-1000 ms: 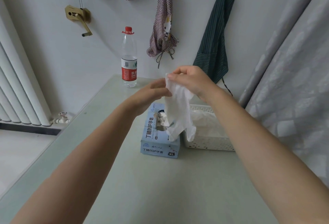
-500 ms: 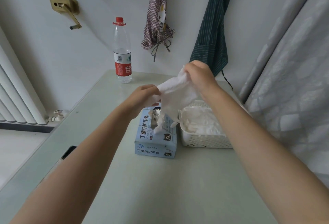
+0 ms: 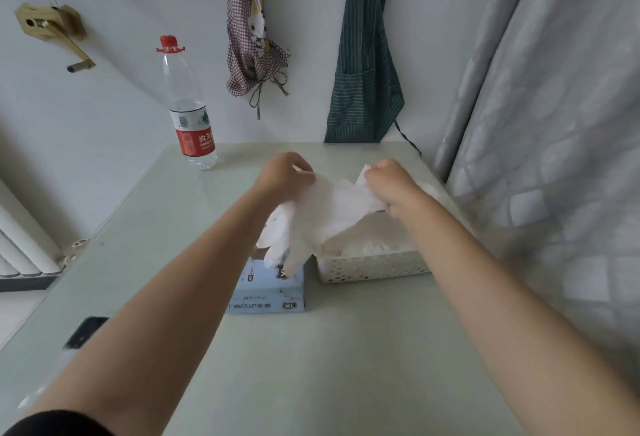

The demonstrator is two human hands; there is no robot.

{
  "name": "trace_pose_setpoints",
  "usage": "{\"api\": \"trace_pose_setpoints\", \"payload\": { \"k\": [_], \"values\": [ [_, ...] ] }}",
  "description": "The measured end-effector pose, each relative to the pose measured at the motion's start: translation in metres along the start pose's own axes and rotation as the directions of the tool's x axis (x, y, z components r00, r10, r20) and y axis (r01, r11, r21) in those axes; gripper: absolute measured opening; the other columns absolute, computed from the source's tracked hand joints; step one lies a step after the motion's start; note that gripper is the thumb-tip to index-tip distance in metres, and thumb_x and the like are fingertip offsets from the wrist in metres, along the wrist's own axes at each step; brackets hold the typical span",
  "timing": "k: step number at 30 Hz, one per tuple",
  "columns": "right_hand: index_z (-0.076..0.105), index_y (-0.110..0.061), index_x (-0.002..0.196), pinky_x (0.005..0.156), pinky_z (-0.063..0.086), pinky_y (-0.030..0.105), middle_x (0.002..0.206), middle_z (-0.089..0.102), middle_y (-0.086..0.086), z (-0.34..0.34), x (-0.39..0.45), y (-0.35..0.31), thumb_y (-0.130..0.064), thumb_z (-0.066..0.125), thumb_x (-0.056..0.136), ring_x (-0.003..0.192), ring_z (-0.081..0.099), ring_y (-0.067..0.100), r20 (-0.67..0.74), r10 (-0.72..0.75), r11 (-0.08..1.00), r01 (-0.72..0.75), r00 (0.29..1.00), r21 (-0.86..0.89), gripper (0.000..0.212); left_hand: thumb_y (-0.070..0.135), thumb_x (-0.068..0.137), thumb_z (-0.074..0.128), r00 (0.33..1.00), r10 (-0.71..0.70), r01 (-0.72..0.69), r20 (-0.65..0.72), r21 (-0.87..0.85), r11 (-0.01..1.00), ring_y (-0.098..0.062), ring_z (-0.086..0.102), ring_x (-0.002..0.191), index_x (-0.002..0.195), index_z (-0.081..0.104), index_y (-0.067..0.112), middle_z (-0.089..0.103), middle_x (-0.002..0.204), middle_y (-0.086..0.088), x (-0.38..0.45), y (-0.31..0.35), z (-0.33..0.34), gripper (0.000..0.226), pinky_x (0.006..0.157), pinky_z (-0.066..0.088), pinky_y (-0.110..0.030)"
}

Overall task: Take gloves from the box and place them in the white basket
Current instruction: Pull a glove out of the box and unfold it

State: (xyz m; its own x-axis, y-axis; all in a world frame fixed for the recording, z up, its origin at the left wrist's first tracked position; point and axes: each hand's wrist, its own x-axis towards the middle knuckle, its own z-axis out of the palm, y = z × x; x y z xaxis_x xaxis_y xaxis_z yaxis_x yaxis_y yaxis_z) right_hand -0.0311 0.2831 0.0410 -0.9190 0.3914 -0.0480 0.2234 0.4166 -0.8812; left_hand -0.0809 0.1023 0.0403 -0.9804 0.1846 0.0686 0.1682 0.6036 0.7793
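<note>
A white glove (image 3: 322, 213) is stretched between both my hands above the table. My left hand (image 3: 282, 175) grips its left edge and my right hand (image 3: 391, 182) pinches its right edge. The glove's fingers droop over the pale blue glove box (image 3: 268, 291), whose top opening is mostly hidden. Right of the box stands the white perforated basket (image 3: 374, 267), with several white gloves lying inside. My right hand hovers over the basket's far half.
A water bottle (image 3: 188, 106) with a red cap stands at the table's back left. A dark phone (image 3: 86, 331) lies near the left edge. Aprons (image 3: 363, 54) hang on the wall behind; a grey curtain (image 3: 554, 123) hangs close on the right.
Both hands have lowered and spread apart, pulling the glove out sideways. The right hand has moved right, over the basket. The camera has tilted down.
</note>
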Motion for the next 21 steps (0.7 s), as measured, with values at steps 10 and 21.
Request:
{"api": "trace_pose_setpoints", "payload": {
  "k": [10,21],
  "values": [
    [0.048,-0.003,0.109,0.074,0.033,0.029,0.109,0.054,0.02,-0.057,0.022,0.067,-0.013,0.038,0.098,0.1,0.054,0.032,-0.188,-0.035,0.965,-0.016,0.982,-0.263,0.018,0.032,0.094,0.058,0.96,0.276,-0.276,0.034,0.238,0.931,-0.022,0.056,0.11,0.122,0.062,0.023,0.054,0.125,-0.003,-0.007,0.034,0.071,0.03,0.093,0.046,-0.034],
    [0.048,-0.002,0.113,0.063,0.039,0.034,0.112,0.058,0.018,-0.066,0.015,0.1,0.006,0.044,0.091,0.097,0.063,0.034,-0.239,-0.353,0.589,0.016,0.905,-0.808,0.024,0.078,0.086,0.034,0.918,0.157,-0.364,0.364,0.618,0.697,-0.025,0.018,0.147,0.15,0.023,0.04,0.019,0.161,0.003,-0.034,0.015,0.125,0.075,0.118,0.012,-0.05]
  ]
}}
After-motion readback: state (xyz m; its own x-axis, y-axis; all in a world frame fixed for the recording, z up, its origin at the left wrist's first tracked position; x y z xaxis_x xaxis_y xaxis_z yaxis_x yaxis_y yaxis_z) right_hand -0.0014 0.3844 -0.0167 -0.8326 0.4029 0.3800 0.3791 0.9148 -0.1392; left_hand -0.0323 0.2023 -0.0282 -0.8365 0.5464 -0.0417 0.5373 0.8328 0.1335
